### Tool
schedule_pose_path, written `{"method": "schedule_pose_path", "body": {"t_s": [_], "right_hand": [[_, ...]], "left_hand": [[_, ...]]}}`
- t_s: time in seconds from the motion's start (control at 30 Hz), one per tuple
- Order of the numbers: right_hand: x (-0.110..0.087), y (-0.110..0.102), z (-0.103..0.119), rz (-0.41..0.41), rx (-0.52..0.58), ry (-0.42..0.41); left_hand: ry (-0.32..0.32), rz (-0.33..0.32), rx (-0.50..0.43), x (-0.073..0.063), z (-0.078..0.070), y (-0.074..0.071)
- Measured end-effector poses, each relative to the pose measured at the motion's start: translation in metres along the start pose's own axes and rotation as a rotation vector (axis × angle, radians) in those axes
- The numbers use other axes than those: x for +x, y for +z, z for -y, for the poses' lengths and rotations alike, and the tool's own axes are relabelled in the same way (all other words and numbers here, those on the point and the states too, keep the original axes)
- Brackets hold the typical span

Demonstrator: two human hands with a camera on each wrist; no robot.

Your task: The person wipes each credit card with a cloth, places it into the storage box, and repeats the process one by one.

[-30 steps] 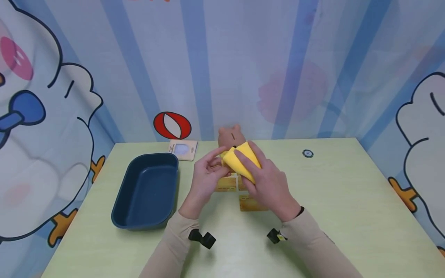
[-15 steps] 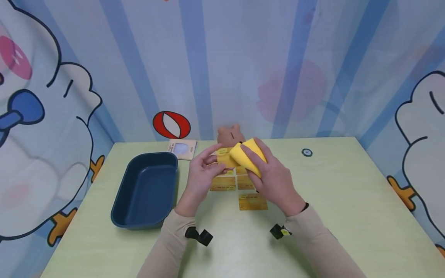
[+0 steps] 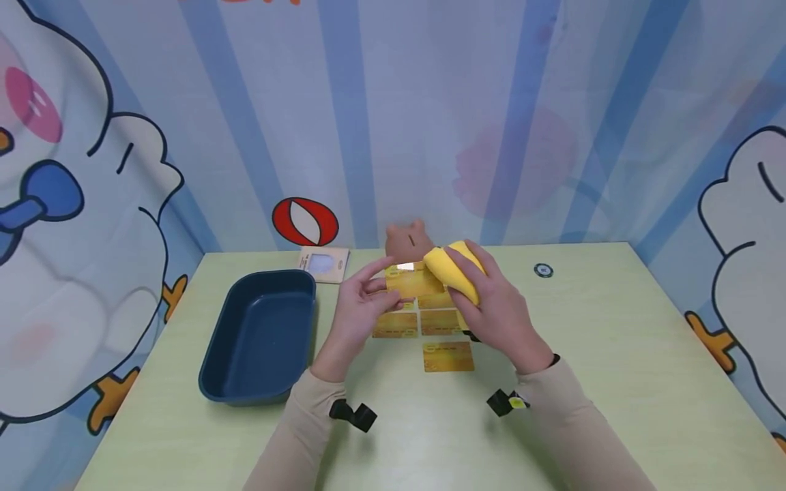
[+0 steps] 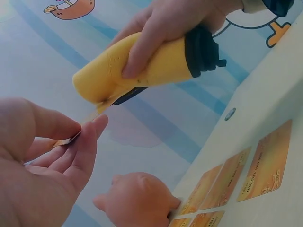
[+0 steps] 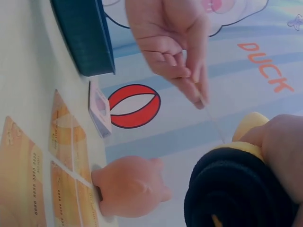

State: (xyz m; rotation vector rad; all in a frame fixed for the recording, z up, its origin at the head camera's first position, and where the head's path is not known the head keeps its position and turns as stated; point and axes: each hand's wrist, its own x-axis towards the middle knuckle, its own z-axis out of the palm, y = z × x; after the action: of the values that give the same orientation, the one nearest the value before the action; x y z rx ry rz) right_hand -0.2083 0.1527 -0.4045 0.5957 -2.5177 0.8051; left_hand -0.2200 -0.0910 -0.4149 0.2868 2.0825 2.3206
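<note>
My left hand (image 3: 359,307) pinches a gold bank card (image 3: 410,278) by its left end, thumb against fingers, above the table. With my right hand (image 3: 500,317) I grip a soft yellow roll (image 4: 156,61), rounded at one side and with a black end (image 5: 232,184). The roll overlaps the card's right end in the head view, and in the left wrist view its lower fold lies right at the card. Below my hands several more gold cards (image 3: 448,356) lie in rows on the table. A pink piggy bank (image 3: 408,242) stands just behind the held card.
A deep blue plastic bin (image 3: 258,334) stands on the left of the pale table (image 3: 614,382). Behind it lies a small beige box (image 3: 324,264) with an oval panel. One round chip (image 3: 543,271) lies at the back right, before the printed curtain (image 3: 417,123).
My right hand has moved the yellow roll to the right along the held card, so more of the card's face shows. My left hand has stayed nearly in place.
</note>
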Motion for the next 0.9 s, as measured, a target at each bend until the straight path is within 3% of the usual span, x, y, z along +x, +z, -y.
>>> {"method": "schedule_pose_path", "body": {"t_s": [0.37, 0.6, 0.77, 0.9], "right_hand": [[0.003, -0.016, 0.002, -0.013, 0.103, 0.044], [0.003, -0.02, 0.003, -0.026, 0.131, 0.034], [0.002, -0.022, 0.004, -0.027, 0.128, 0.039], [0.002, -0.023, 0.004, -0.026, 0.133, 0.036]], "left_hand": [[-0.008, -0.024, 0.047, -0.001, 0.005, 0.003], [0.045, -0.048, 0.091, -0.001, 0.009, 0.006], [0.083, -0.027, 0.062, 0.0, 0.012, 0.007], [0.087, -0.046, 0.046, 0.001, 0.013, 0.008]]}}
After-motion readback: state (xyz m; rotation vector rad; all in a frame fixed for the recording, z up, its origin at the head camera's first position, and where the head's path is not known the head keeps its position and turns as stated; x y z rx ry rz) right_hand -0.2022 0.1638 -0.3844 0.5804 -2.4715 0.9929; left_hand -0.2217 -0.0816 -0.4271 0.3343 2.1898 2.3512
